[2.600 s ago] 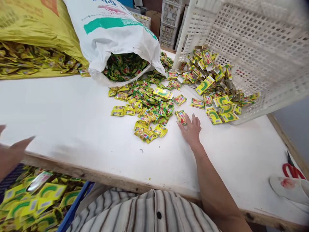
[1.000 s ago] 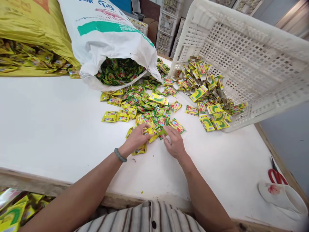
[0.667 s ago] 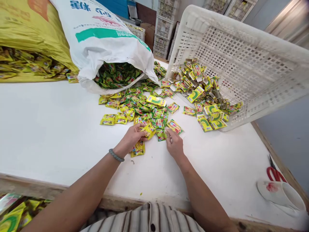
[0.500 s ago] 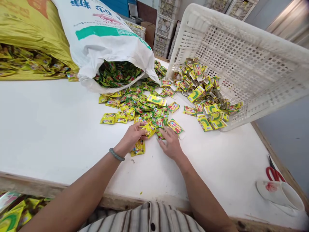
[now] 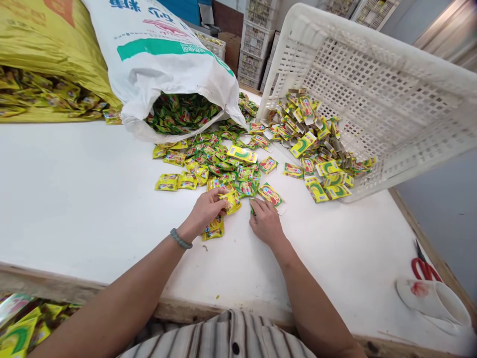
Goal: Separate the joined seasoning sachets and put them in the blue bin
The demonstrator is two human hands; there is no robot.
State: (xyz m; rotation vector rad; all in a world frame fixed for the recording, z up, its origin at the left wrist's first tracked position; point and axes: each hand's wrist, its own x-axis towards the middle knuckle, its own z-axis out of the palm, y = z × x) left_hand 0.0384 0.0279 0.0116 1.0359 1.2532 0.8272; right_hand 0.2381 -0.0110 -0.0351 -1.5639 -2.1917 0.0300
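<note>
My left hand [image 5: 207, 209] pinches a yellow candy packet [image 5: 231, 201] between thumb and fingers. Below it, a few more yellow packets [image 5: 213, 229] lie on the white table. To the right, my right hand [image 5: 267, 222] has its fingers closed on a green candy packet [image 5: 253, 208], mostly hidden under the fingers. A flat printed box [image 5: 271, 194] with an open white flap lies just beyond that hand. Ahead of both hands spreads a pile of green and yellow packets [image 5: 216, 161], with a small yellow-green box [image 5: 242, 154] on top.
A white sack [image 5: 179, 64] spills green packets; a yellow sack [image 5: 48, 44] with yellow packets lies at left. On the right, a tipped white plastic crate [image 5: 365, 74] holds many small boxes [image 5: 316, 139]. Red-handled scissors [image 5: 425, 268] and a white cup [image 5: 428, 298] sit near the right edge.
My right hand has closed on a green packet and drawn it slightly right, away from the pile. My left hand stays nearly still with the yellow packet.
</note>
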